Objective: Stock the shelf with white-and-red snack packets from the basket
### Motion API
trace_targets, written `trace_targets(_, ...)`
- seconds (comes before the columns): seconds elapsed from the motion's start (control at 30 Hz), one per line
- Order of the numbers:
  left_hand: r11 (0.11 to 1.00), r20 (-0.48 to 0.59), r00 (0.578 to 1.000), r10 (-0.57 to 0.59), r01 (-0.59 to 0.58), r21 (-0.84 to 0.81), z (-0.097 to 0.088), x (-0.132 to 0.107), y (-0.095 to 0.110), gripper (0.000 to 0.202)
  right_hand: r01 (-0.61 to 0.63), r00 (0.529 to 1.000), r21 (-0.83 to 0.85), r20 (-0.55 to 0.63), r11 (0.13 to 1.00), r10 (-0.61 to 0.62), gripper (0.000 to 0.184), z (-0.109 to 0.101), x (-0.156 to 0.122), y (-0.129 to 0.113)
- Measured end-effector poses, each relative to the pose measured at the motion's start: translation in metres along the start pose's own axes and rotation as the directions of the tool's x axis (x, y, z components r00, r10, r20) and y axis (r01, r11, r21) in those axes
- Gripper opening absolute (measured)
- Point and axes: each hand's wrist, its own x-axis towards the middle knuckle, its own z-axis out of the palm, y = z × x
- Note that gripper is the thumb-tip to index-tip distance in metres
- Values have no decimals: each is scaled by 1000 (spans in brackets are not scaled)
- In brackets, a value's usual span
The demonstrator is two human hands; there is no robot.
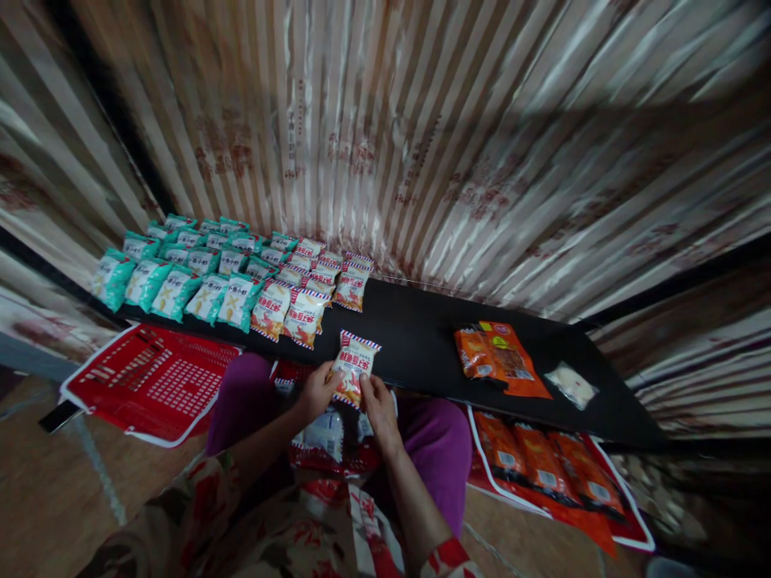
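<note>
Held packet (356,360): is showing its printed face between both hands.
Left hand (317,392): is clamping the packet's lower left.
Right hand (379,405): is clamping its lower right.
Matching packets (304,315): are occupying the black board (409,321) — beyond and left of the left hand.
Teal packets (174,291): are sitting farther left.
Orange packets (515,365): are lying right of the right hand.

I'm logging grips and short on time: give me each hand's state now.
Left hand: closed, holding the squid-and-shrimp snack packet by its lower left side.
Right hand: closed, holding the same packet at its lower right.
</note>
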Motion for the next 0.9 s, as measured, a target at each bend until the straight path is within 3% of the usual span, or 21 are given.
trace_targets(0.13,999,-4,1000,27,-27,38,1,2,3,35,11,1000,26,-1,1000,-11,58,2,3,5)
trace_targets(0.37,966,-62,996,59,-41,254,-1,1,26,31,27,1000,64,-10,998,-27,56,6,12,1)
trace_targets(0.53,886,-125,984,125,-54,461,-3,7,37,28,98,995,31,-38,995,-96,55,8,18,-8)
trace_targets(0.7,809,-160,967,197,-68,584,-3,15,39,29,118,993,10,-25,993,-118,52,10,27,-14)
trace_targets(0.9,792,-197,946,257,-89,604,-2,26,34,28,104,994,36,-20,994,-104,48,13,40,-15)
